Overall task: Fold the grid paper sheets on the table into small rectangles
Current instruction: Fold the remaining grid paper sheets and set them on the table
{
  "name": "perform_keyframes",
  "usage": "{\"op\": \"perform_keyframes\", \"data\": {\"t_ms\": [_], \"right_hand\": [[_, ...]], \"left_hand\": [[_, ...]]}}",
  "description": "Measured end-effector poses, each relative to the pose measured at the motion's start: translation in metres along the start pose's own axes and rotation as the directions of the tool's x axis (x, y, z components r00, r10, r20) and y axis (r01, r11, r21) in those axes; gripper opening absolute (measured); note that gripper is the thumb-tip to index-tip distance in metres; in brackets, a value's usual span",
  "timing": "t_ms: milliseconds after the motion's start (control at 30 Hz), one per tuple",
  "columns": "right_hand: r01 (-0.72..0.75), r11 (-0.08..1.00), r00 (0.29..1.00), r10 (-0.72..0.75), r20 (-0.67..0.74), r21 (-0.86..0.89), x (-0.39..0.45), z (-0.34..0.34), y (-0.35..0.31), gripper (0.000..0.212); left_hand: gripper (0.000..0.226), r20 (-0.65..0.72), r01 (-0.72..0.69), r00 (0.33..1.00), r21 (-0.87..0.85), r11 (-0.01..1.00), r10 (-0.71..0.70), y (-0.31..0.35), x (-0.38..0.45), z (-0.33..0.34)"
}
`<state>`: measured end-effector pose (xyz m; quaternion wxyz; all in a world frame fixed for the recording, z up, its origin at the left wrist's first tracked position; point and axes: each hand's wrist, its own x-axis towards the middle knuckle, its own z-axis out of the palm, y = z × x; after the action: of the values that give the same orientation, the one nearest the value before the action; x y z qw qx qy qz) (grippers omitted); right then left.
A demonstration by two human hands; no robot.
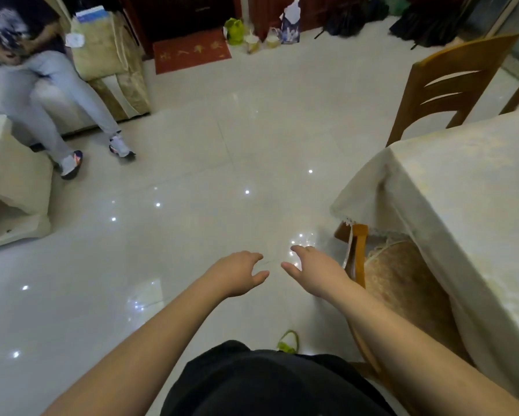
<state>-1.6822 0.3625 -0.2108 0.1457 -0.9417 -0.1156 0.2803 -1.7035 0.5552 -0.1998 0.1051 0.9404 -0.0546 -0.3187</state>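
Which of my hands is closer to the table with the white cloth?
Right. The right hand hangs beside the table; the left hand is farther out over the floor.

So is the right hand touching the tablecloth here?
Apart. The head view shows the right hand held out over the floor tiles, fingers loosely spread and empty, with a chair between it and the tablecloth.

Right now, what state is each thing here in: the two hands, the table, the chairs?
Left hand: open, holding nothing, over the floor.
Right hand: open, holding nothing.
Cream-clothed table: covered, no grid paper in sight.
Wooden slat-back chair: upright, unoccupied.
Cushioned wooden chair: tucked under the tablecloth.
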Motion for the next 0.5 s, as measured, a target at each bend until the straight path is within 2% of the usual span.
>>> {"op": "perform_keyframes", "data": {"t_ms": [167, 333, 500], "right_hand": [[-0.024, 0.999, 0.999, 0.025, -0.044, 0.026, 0.022, -0.020, 0.009, 0.064], [-0.076, 0.997, 0.995, 0.075, -0.060, -0.009, 0.055, -0.039, 0.014, 0.063], [-0.128, 0.991, 0.991, 0.127, -0.035, -0.022, 0.105, -0.059, 0.007, 0.060]], "left_hand": [[0.061, 0.024, -0.033, 0.999, 0.076, 0.997, 0.031, -0.005, 0.040, -0.028], [0.068, 0.035, -0.155, 0.988, 0.308, 0.939, 0.151, -0.007, 0.085, -0.059], [0.066, 0.034, -0.206, 0.978, 0.294, 0.933, 0.205, -0.022, 0.141, -0.089]]}}
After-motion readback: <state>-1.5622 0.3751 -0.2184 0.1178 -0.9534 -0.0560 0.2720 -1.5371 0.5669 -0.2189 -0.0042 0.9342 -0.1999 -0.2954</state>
